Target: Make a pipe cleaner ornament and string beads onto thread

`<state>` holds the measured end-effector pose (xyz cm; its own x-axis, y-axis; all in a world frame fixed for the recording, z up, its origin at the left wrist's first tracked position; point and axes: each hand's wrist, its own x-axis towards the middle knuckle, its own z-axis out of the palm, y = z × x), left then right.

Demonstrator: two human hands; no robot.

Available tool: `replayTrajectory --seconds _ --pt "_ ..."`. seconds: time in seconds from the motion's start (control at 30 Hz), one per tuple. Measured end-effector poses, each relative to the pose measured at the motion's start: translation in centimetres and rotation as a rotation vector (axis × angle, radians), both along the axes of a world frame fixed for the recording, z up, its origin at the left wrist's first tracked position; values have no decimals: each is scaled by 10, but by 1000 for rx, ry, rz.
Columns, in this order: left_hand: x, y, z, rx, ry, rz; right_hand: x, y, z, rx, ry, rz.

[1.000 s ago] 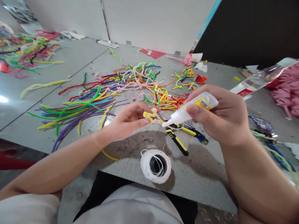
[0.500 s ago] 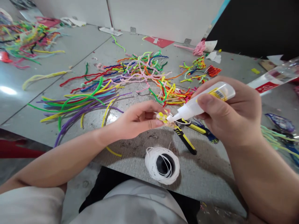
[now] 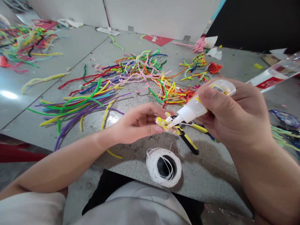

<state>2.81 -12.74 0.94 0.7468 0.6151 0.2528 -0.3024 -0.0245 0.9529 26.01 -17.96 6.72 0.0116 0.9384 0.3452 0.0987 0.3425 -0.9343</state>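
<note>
My left hand (image 3: 138,123) pinches a small yellow-and-pale piece (image 3: 161,121) that looks made of twisted pipe cleaners. In my right hand (image 3: 239,115) is a white plastic glue bottle (image 3: 195,104), tilted down to the left. Its nozzle tip meets the front of the small piece, as far as I can see. Behind and below the piece lie black-and-yellow pliers (image 3: 189,142), their jaws partly hidden. A roll of white string (image 3: 152,167) rests on the table below my hands.
Loose pipe cleaners (image 3: 77,103) spread over the table's left and middle, with another heap (image 3: 30,40) at far left. Small woven pieces (image 3: 214,68) lie at the back right. A clear bottle with a red label (image 3: 269,82) stands behind my right hand.
The glue nozzle has shifted slightly down along the small piece, and the bottle tilts a little more steeply. The small piece shows more of its front. The whole view has moved slightly.
</note>
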Motion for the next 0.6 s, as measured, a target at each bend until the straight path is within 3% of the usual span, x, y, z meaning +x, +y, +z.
replayTrajectory --seconds 0.27,0.43,0.6 --pt "1 -3 -2 -27 -48 25 -3 -3 3 -48 27 1" --pt "1 -5 1 -40 -41 54 -15 7 -3 -275 225 100" --pt "2 -6 1 -40 -19 106 -14 18 -15 -509 269 172"
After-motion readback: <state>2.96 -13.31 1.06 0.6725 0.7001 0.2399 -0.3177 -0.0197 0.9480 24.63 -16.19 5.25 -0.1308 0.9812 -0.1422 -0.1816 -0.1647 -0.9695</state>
